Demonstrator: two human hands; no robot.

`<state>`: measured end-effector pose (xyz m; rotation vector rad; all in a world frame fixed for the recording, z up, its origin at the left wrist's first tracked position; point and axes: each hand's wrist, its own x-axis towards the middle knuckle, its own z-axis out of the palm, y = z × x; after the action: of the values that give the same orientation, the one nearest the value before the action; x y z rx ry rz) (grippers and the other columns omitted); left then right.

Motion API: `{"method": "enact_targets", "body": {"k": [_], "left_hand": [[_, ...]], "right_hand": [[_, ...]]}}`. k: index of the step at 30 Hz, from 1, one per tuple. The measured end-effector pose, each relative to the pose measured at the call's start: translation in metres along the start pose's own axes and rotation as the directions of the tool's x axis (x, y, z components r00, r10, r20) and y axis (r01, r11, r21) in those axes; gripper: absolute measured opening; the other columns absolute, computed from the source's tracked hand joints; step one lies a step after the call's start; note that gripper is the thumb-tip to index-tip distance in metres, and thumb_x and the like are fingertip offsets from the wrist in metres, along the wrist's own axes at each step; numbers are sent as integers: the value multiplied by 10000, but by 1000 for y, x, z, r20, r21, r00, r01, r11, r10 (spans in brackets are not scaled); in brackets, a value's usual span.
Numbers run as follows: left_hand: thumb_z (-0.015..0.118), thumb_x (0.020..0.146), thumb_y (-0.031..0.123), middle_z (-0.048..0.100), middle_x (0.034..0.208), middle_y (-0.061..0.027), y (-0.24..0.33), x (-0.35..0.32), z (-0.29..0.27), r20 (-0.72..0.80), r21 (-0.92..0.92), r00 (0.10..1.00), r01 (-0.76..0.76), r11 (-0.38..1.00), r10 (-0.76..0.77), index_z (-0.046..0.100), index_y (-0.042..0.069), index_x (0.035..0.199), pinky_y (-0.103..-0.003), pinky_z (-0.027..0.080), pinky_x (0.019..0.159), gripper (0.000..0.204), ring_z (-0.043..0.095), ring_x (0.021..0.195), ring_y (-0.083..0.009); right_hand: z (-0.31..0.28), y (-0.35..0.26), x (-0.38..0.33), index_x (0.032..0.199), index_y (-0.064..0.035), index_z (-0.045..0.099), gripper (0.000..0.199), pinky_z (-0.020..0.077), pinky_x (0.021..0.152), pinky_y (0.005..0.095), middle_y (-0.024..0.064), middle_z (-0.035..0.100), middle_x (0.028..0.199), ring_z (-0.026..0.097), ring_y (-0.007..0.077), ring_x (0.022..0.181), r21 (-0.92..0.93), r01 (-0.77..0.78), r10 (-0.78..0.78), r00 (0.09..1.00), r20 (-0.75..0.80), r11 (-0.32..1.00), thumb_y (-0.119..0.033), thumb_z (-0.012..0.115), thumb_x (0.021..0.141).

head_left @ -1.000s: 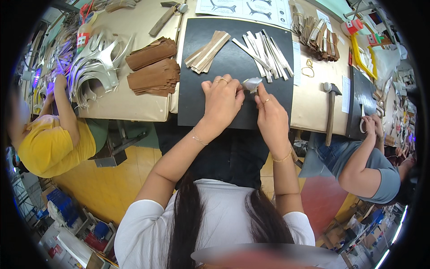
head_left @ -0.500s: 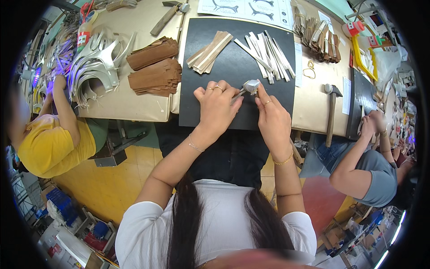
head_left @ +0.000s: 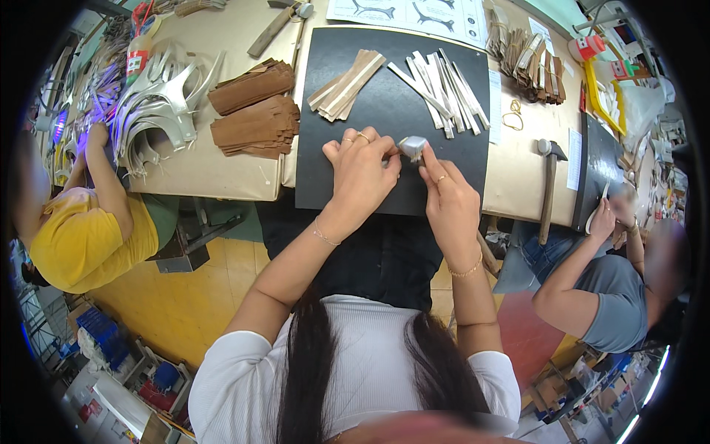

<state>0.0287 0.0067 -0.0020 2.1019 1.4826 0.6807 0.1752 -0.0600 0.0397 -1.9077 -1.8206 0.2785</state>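
Observation:
A small silver-grey strip (head_left: pixel 413 146), its end curled over, is between my two hands above the black mat (head_left: pixel 325 66). My left hand (head_left: pixel 361 172) pinches its left side, with the fingers hiding the rest of the strip. At the other side my right hand (head_left: pixel 452 198) presses the curled end with its forefinger, the thumb close beneath. Ahead of my left hand lies a crossed bundle of tan strips (head_left: pixel 346 85), one pale strip on top. Beyond my right hand several silver-white strips (head_left: pixel 440 92) are fanned out on the mat.
Brown strip stacks (head_left: pixel 255 126) lie left of the mat, beside silver curved pieces (head_left: pixel 159 118). One hammer (head_left: pixel 547 185) rests at the right table edge, another (head_left: pixel 275 31) at the back. A person in yellow (head_left: pixel 96 229) sits left, one in grey (head_left: pixel 599 296) right.
My left fingers have closed in nearer the curled end, so less of the strip shows. The strip has shifted slightly left. At the right, the co-worker's hands and a pale strip have moved.

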Motion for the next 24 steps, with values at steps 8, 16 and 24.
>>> {"method": "enact_targets", "body": {"k": [8,16,24], "left_hand": [[759,816,185,627,867,14,1,6,7,-2,20,1000,-22,1000,22,730,129,824,-414,280,851,63,553,921,-208],[773,814,202,665,875,15,-5,-2,-5,20,-13,999,44,999,-44,783,137,862,-404,279,852,82,569,910,-191],[744,798,171,621,834,-5,-2,0,-2,-4,-37,1000,7,999,-7,704,130,762,-440,288,841,67,566,926,-227]], "right_hand": [[2,3,4,1336,-158,667,381,547,605,380,54,713,944,686,284,690,5,17,-17,991,-134,1000,-152,669,955],[3,3,4,1331,-144,669,364,529,679,374,98,706,933,681,297,757,-9,-57,56,998,-4,998,-116,649,969],[1,2,3,1343,-175,658,378,549,577,398,60,653,1008,675,292,663,27,4,1,984,-181,1000,-170,662,965]]}}
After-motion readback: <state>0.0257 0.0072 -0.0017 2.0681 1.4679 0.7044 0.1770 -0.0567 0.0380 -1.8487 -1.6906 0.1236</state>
